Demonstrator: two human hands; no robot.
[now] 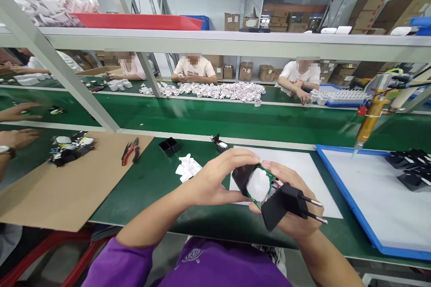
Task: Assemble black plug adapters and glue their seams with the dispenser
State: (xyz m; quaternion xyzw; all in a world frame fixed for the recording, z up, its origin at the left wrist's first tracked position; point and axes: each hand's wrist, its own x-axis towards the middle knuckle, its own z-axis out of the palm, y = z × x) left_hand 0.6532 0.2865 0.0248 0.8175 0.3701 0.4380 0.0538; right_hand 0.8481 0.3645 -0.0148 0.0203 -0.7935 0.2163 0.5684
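Leftward, red-handled pliers (127, 155) on brown cardboard (67, 193); black plastic casings (170, 147), then white pieces (187, 168) on green bench (141, 188). Left hand (218, 177) gripping black housing (243, 176) of opened plug adapter (259, 184), held up over bench, circuit board (270, 176) bared; right hand (296, 227) grasping its two-pin plug (293, 199) side. Far right, blue-rimmed tray (348, 197) bearing black units (412, 168).

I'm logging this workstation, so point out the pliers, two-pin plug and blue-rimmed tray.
Pliers (128, 154), head view: red handle.
Two-pin plug (293, 199), head view: black body.
Blue-rimmed tray (350, 197), head view: left rim.
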